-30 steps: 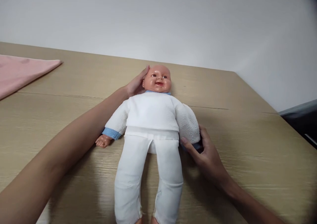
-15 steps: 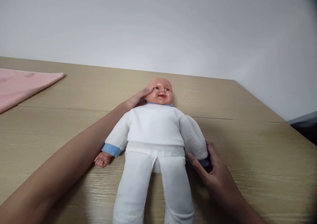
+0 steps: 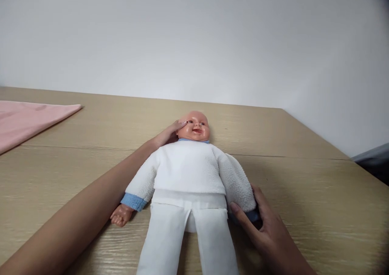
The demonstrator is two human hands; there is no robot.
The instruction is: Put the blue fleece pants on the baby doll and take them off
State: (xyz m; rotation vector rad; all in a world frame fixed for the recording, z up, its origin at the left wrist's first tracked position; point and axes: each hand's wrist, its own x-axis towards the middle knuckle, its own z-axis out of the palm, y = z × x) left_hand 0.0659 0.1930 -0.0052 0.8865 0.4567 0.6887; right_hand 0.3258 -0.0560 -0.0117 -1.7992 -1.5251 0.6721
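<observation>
A baby doll [image 3: 188, 169] lies face up on the table, its head away from me. It wears a white fleece top with blue cuffs and collar, and white trousers. My left hand [image 3: 170, 133] cups the side of the doll's head [image 3: 196, 127], thumb by its eye and the other fingers mostly hidden behind. Around the end of the doll's sleeve [image 3: 240, 185] on the right, the thumb and fingers of my right hand [image 3: 261, 222] are closed at the blue cuff. That doll hand is out of sight; the one on the left rests bare near my forearm.
A folded pink cloth [image 3: 33, 121] lies at the far left of the wooden table [image 3: 304, 194]. Behind the table rises a pale wall [image 3: 194, 39]. A dark grey object [image 3: 373, 161] shows past the right edge.
The view has tilted up slightly, so everything sits lower in the picture. Both hands keep their places on the doll's head and sleeve.
</observation>
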